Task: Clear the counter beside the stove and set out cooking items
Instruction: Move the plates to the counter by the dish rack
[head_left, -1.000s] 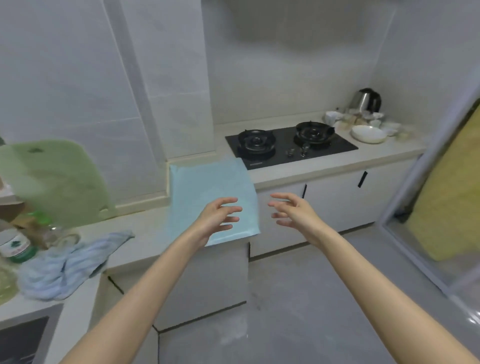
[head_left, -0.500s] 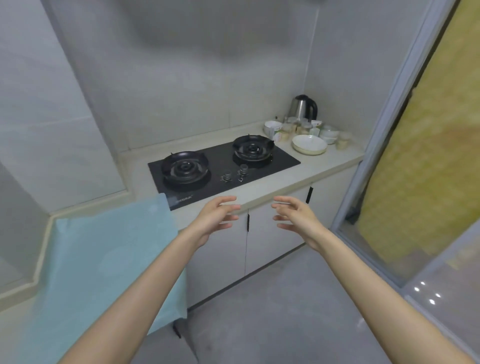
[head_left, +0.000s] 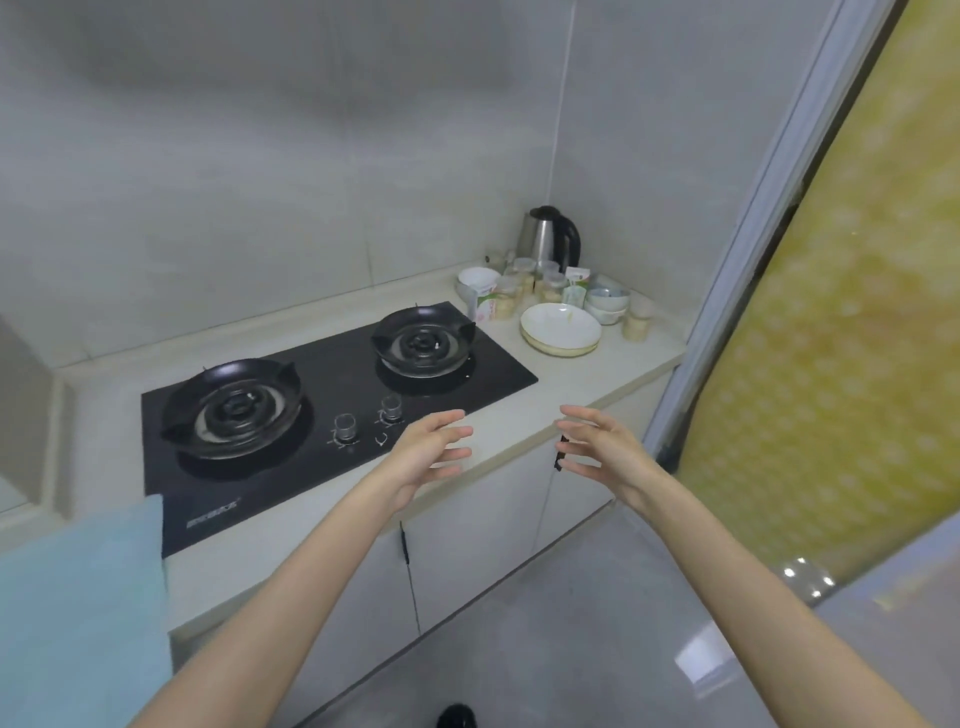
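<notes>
Where the counter (head_left: 644, 358) ends, lidded jars (head_left: 506, 305) hold pale contents.

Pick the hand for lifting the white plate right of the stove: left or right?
Probably right. The right hand hovers open nearer the plate; the left hand is by the stove knobs, farther off.

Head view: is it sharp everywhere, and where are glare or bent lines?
In the head view, light is soft and even; the steel kettle is fairly sharp, while the left black burner looks slightly smeared and the pale blue sheet at the lower left edge is blurred; bright glare spots sit on the glossy grey floor; the pale door frame leans through wide-angle distortion.
</notes>
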